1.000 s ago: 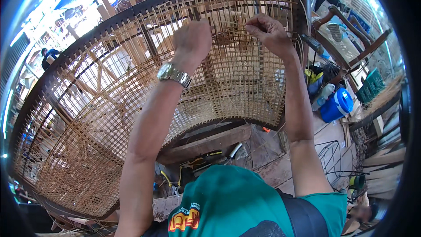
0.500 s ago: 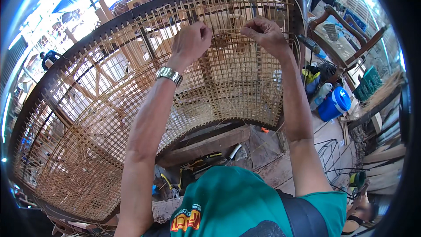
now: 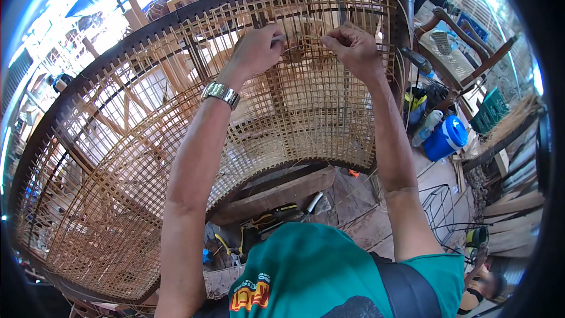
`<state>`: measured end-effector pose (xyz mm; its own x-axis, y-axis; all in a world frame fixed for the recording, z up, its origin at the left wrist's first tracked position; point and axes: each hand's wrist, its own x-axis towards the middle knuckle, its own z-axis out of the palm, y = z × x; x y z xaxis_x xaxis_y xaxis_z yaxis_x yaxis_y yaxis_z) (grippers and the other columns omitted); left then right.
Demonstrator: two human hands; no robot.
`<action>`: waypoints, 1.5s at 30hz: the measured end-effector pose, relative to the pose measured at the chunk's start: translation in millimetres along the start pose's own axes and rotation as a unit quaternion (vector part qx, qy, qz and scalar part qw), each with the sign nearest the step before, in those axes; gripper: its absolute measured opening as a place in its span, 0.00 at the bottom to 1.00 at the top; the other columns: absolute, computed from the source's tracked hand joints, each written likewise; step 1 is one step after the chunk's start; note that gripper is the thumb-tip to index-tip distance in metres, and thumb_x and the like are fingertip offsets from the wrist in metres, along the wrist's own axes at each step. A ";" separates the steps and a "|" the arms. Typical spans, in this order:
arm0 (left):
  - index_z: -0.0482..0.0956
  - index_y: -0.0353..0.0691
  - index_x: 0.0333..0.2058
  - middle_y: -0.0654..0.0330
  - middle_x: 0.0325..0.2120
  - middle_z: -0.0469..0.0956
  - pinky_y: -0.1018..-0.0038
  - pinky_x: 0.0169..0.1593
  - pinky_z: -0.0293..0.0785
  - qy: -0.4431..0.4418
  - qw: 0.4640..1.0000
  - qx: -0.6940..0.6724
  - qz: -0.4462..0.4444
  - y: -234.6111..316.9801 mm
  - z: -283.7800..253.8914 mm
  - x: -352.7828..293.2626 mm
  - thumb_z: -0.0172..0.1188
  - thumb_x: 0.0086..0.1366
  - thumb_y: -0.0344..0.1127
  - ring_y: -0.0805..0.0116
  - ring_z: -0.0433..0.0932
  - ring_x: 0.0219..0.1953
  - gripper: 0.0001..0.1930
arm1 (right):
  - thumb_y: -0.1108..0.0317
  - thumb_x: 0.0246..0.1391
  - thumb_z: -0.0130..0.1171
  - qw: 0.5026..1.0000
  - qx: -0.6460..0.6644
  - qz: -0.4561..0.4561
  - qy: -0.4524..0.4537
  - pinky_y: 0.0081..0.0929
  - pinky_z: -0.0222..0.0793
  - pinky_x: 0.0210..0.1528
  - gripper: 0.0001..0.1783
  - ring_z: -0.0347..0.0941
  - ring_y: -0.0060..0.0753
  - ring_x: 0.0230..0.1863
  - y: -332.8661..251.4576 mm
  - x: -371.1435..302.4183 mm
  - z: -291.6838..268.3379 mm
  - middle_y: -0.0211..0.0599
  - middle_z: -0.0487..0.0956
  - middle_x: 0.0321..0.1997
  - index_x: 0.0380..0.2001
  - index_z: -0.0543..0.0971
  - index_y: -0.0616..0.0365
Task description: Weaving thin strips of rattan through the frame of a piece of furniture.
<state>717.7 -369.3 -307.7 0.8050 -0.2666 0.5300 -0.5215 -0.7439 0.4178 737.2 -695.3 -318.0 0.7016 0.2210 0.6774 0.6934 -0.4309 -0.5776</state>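
Observation:
A large curved dark wooden frame (image 3: 203, 15) holds an open grid of woven cane strips (image 3: 306, 103) in front of me. My left hand (image 3: 257, 51), with a metal watch (image 3: 221, 95) at its wrist, is closed over the upper part of the weave. A small greyish thing shows at its fingertips, too small to name. To its right, my right hand (image 3: 356, 52) pinches a thin cane strip (image 3: 311, 37) between thumb and forefinger. That strip runs across the gap toward my left hand.
Below the frame lie a wooden beam (image 3: 276, 194) and yellow-handled pliers (image 3: 232, 247). A blue water jug (image 3: 446, 138), a clear bottle (image 3: 427, 128), a wooden armchair (image 3: 453, 53) and a green crate (image 3: 489, 111) stand at the right. A black wire rack (image 3: 444, 215) is at lower right.
My left hand has turned a little at the wrist, and a greyish thing now shows at its fingertips. My right hand has shifted very slightly left, still pinching the strip.

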 end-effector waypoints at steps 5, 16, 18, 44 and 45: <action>0.92 0.38 0.58 0.42 0.45 0.98 0.48 0.52 0.88 0.023 1.000 -0.007 -0.003 -2.3 2.2 -11.5 0.72 0.89 0.41 0.39 0.97 0.46 0.13 | 0.59 0.77 0.84 0.998 -0.060 -0.011 0.005 0.36 0.90 0.52 0.15 0.94 0.33 0.47 -8.0 0.8 12.3 0.38 0.95 0.48 0.50 0.99 0.61; 0.89 0.38 0.61 0.40 0.50 0.97 0.45 0.57 0.88 0.021 0.999 0.020 -0.026 8.4 12.1 -10.2 0.71 0.89 0.38 0.36 0.97 0.52 0.12 | 0.56 0.74 0.82 0.973 -0.200 -0.089 0.068 0.49 0.91 0.56 0.12 0.96 0.49 0.50 -6.5 4.3 47.3 0.36 0.96 0.51 0.47 1.00 0.52; 0.89 0.37 0.61 0.38 0.51 0.96 0.43 0.57 0.88 0.009 0.999 0.032 -0.039 8.2 8.1 -8.1 0.70 0.89 0.37 0.34 0.96 0.54 0.11 | 0.56 0.75 0.82 0.965 -0.216 -0.130 0.071 0.51 0.91 0.57 0.11 0.96 0.49 0.50 -9.3 13.4 60.0 0.37 0.96 0.51 0.47 0.99 0.51; 0.90 0.43 0.49 0.59 0.32 0.90 0.58 0.37 0.80 0.166 0.970 0.093 -0.149 12.0 -168.5 -297.8 0.74 0.91 0.49 0.60 0.89 0.31 0.15 | 0.56 0.81 0.81 0.940 -0.006 -0.202 -0.274 0.50 0.94 0.55 0.22 0.96 0.46 0.52 -120.2 16.0 147.6 0.46 0.97 0.50 0.69 0.94 0.53; 0.91 0.43 0.49 0.59 0.33 0.90 0.58 0.39 0.81 0.186 0.968 0.055 -0.159 25.2 -172.7 -299.6 0.75 0.90 0.50 0.60 0.88 0.31 0.15 | 0.57 0.81 0.81 0.935 0.011 -0.197 -0.294 0.49 0.94 0.55 0.23 0.96 0.45 0.52 -138.8 7.2 157.1 0.46 0.97 0.50 0.70 0.94 0.53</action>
<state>414.5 -202.3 -328.5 0.7514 0.2116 0.6250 -0.2134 -0.8184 0.5336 671.9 -496.4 -304.5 0.3550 0.8044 0.4763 0.9161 -0.1976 -0.3489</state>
